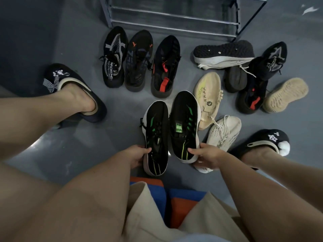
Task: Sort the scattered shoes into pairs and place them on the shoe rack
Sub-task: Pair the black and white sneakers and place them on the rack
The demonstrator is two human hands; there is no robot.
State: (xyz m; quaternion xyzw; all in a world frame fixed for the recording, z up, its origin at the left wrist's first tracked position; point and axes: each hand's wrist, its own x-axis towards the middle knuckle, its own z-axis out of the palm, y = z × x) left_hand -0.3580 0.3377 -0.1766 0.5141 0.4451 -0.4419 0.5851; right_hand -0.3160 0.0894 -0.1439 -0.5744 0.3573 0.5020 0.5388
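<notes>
My left hand (135,155) grips the heel of a black shoe with green stripes (156,133). My right hand (206,157) grips the heel of its matching shoe (185,124). Both shoes are held side by side, toes pointing away from me. The metal shoe rack (174,18) stands at the far side of the grey floor, its visible rails bare. Three black shoes (138,60) lie in a row in front of the rack. To the right lie a beige shoe (208,96), a white knit shoe (223,131) and several more black, white and tan ones (251,72).
My feet in dark slippers rest on the floor at the left (73,91) and right (265,142). My bare knees and a striped cushion (174,198) fill the bottom of the view. A dark wall runs along the left.
</notes>
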